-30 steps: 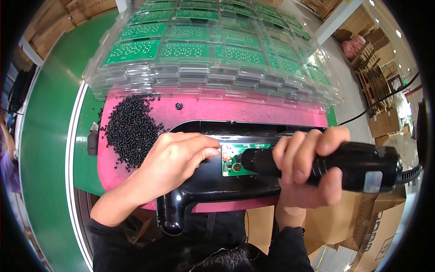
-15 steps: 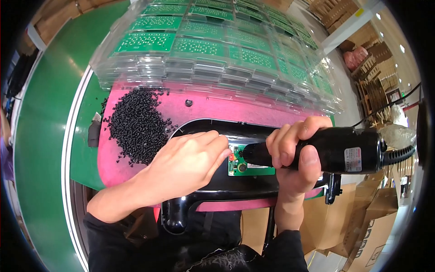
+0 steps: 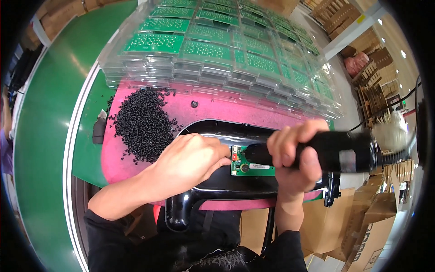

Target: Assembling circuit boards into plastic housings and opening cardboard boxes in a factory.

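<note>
Board point(image 3: 250, 171) lies in the shell point(image 3: 235, 186), right end hidden behind your right hand point(image 3: 295, 158), whose fingers wrap the blurred driver point(image 3: 337, 152). Your left hand point(image 3: 195, 158) curls by the board's left edge; whether its fingertips pinch anything, I cannot tell.

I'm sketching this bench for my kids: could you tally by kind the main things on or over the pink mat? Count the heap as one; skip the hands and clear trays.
Black power tool: 1
Green circuit board: 1
Black casing: 1
Heap of small black pieces: 1
Single round black piece: 1
Total: 5
</note>
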Tool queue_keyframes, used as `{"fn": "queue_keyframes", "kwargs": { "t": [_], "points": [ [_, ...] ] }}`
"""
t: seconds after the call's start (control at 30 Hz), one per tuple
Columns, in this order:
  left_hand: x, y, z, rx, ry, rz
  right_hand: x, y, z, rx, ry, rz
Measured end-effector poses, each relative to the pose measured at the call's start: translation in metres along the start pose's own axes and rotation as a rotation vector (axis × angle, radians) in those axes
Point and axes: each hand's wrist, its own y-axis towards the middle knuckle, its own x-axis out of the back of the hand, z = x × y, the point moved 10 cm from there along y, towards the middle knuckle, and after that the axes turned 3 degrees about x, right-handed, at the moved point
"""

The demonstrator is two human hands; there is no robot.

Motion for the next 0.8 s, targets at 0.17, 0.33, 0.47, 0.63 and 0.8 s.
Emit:
{"fn": "queue_keyframes", "kwargs": {
  "t": [0.17,0.33,0.47,0.63,0.8],
  "points": [
    [-0.001,0.000,-0.004,0.005,-0.087,0.055,0.004,-0.006,0.035,0.138,0.353,0.052],
    [0.000,0.008,-0.002,0.014,-0.327,0.038,0.011,-0.009,0.039,0.164,0.412,0.031],
    [0.006,0.004,-0.002,-0.017,-0.364,0.016,0.003,-0.009,0.044,0.177,0.415,0.059],
    [0.003,0.010,-0.003,-0.030,-0.308,0.013,0.000,-0.006,0.029,-0.019,0.284,0.138],
    [0.006,0.010,-0.003,0.035,-0.224,-0.041,0.003,-0.012,0.009,-0.160,0.168,0.053]
  ]
}}
